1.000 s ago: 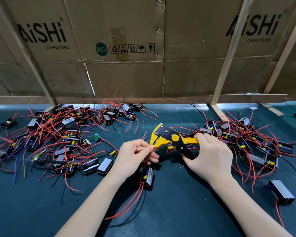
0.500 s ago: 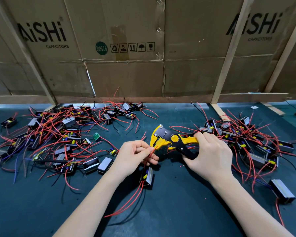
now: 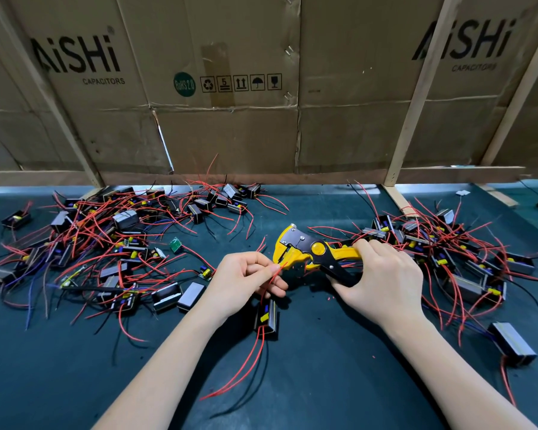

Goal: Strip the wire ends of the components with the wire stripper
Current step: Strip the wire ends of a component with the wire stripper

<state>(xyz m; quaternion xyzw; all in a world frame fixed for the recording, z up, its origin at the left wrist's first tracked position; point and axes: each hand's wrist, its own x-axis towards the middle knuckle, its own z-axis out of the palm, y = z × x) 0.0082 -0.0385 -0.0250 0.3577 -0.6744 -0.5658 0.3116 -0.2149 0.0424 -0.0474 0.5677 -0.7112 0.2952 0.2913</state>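
Currently mid-batch. Left hand (image 3: 246, 279) pinches red wire (image 3: 272, 276) of component (image 3: 267, 318) on mat, wire tip at head of wire stripper (image 3: 308, 251). Right hand (image 3: 382, 280) grips stripper handles. Component piles (image 3: 106, 243) left and right; stripped or unstripped state not discernible.

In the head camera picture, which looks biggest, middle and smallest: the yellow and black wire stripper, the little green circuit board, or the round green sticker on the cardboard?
1. Yellow and black wire stripper, clearly largest.
2. Round green sticker on the cardboard.
3. Small green circuit board.
The sticker sits farther from the camera, so its lead over the board is only how it looks.
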